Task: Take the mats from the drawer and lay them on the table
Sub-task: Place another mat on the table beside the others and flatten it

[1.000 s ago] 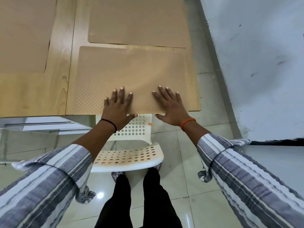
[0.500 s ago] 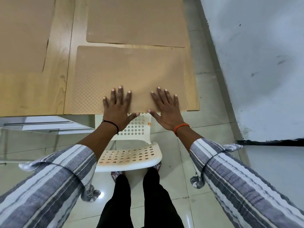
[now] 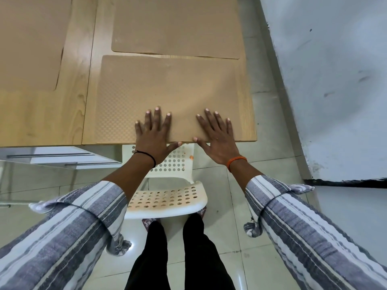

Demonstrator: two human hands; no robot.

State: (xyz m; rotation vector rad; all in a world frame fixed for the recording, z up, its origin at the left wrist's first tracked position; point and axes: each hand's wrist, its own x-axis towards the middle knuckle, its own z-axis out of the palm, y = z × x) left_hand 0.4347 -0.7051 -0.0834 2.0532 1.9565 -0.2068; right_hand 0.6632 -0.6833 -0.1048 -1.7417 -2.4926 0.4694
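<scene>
Head view: left hand [image 3: 154, 139] and right hand [image 3: 217, 139], grip wide, flat on unmarked mat [image 3: 167, 91].

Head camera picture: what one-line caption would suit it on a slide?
Both hands, left hand and right hand, press a tan mat flat at the wooden table edge.
</scene>
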